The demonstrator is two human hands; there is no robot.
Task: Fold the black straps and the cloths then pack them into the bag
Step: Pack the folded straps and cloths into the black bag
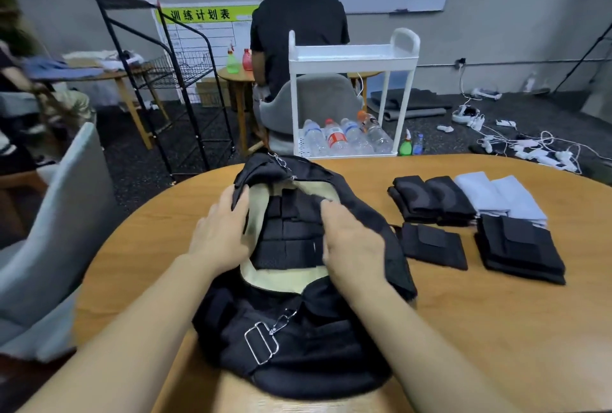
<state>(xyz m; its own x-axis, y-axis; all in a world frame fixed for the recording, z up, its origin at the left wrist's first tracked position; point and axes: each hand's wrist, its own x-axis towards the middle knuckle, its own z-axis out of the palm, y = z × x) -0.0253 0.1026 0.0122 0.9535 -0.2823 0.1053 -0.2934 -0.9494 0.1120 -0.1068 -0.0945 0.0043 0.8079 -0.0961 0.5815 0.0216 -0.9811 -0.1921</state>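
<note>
On the wooden table (463, 329) the open bag (298, 329) lies between both hands: left hand (220, 233) holds its rim, right hand (354, 243) rests flat on packed black straps (288, 230).

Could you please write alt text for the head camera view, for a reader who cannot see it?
Two bare hands work at an open black fabric bag with cream lining on a round wooden table: the left hand holds its edge open while the right hand rests on folded black straps inside. To the right lie more folded black pieces and folded white cloths.
</note>
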